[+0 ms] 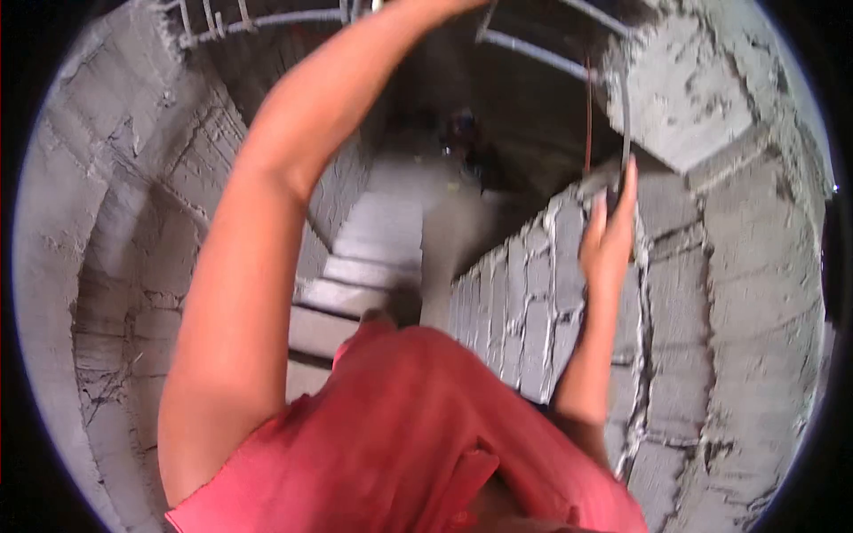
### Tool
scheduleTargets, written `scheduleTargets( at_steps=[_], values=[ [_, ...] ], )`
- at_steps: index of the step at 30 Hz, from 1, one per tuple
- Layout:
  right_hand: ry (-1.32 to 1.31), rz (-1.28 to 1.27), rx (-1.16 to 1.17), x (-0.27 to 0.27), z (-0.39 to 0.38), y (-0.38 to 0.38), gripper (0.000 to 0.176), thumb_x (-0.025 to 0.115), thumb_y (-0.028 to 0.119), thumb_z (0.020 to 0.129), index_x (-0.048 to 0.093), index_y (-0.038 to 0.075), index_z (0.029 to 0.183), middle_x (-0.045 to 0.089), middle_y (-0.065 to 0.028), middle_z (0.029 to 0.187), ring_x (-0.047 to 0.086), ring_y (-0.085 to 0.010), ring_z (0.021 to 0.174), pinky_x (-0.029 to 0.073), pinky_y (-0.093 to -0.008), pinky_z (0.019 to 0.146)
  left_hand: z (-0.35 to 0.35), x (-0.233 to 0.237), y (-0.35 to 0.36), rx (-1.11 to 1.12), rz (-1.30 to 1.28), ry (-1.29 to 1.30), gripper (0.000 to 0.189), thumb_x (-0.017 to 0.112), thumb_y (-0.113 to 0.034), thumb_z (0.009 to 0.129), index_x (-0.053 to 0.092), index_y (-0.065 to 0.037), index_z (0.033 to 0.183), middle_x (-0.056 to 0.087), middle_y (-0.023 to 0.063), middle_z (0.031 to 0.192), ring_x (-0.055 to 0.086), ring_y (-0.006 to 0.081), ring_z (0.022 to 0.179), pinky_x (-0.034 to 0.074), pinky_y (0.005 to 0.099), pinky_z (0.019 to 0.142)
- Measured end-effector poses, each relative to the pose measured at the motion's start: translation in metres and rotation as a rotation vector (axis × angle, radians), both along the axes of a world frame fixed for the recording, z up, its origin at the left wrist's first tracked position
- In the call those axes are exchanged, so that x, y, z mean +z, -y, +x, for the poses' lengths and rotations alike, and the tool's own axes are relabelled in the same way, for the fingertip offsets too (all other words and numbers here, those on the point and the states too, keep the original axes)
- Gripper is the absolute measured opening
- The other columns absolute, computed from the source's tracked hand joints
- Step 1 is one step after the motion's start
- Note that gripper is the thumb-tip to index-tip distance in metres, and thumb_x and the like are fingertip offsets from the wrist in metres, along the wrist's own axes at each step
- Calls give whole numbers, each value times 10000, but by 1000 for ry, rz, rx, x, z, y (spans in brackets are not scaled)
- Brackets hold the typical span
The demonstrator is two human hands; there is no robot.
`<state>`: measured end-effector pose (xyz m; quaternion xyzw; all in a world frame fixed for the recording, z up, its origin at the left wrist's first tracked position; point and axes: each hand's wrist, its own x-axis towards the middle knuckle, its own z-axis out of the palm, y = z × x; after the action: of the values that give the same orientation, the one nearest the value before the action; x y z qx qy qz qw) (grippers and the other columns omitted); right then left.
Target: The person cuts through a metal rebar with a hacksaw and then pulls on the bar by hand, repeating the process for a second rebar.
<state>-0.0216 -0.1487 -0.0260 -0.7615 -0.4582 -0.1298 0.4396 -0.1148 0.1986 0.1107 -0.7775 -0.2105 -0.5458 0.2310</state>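
My right hand [609,238] is raised beside the block wall on the right, its fingers and thumb round the lower end of a thin grey rod [625,115]. That rod runs up to a mortar-stained horizontal bar [542,59] near the top. My left forearm [342,84] reaches up and across to the top edge, where my left hand is cut off from view. A thin reddish rod [588,124] hangs just left of my right hand.
Rough block walls rise at the left [169,258] and right [675,311]. Pale steps [355,271] lead down between them. A blurred, dark figure [462,133] is low in the shadowed space. A concrete block face [689,98] juts out at upper right.
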Motion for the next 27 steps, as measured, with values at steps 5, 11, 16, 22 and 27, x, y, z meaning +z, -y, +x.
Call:
scheduleTargets(
  at_steps=[5,11,16,22,27],
  values=[
    [114,-47,-7,-21,-3,45,640,511,-4,1001,277,3,1596,452,-278,1547,421,-405,1458,353,-447,1184,15,-3,-1,62,-34,-2,500,569,-441,943,724,-97,615,660,169,586,686,378,561,525,522,522],
    [83,-33,-17,11,5,-7,652,515,-14,996,274,25,1601,494,-286,1508,514,-422,1379,442,-458,1105,8,-11,-2,41,-27,-33,527,542,-481,956,724,-87,657,686,157,626,688,367,565,520,548,535],
    [-1,-112,-28,-29,-6,59,657,478,-41,989,252,-2,1605,398,-288,1581,425,-409,1459,343,-456,1191,11,-2,0,91,56,15,411,612,-377,930,707,-110,632,668,129,598,678,338,536,489,506,458],
    [163,36,42,6,19,-10,678,526,8,1007,253,100,1621,495,-287,1497,491,-473,1353,451,-481,1080,0,2,1,82,102,-134,348,590,-387,957,733,-170,727,685,85,636,679,322,547,496,476,447],
    [136,-97,-55,-29,3,56,649,503,-4,1003,270,45,1606,445,-242,1567,448,-382,1442,415,-460,1142,12,7,-5,138,-129,-7,553,489,-590,948,798,-174,756,717,167,691,724,368,660,562,507,611]
  ],
)
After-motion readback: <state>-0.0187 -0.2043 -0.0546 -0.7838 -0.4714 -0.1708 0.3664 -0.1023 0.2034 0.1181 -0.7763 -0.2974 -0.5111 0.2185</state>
